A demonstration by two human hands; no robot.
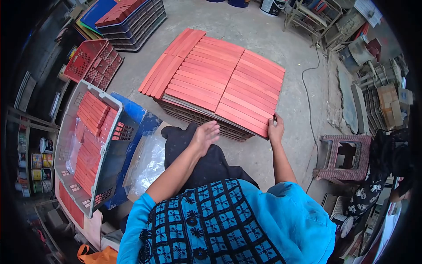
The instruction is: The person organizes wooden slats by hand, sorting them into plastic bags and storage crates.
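Rows of red-painted wooden slats (211, 70) lie side by side on a board and crate (176, 112) in front of me. My right hand (276, 127) is at the near right corner, its thumb and fingers closed about the end of the nearest red slat (246, 121). The undersides of those fingers are hidden. In front of my lap, my left hand (206, 137) hovers short of the crate's near edge, fingers stretched out and nothing in them.
On my left a tilted grey crate (103, 154) holds more red slats, some under clear plastic. Behind it are a red basket (94, 66) and stacked dark crates (136, 28). To the right stand a plastic stool (345, 152) and a cable (311, 110) on the floor.
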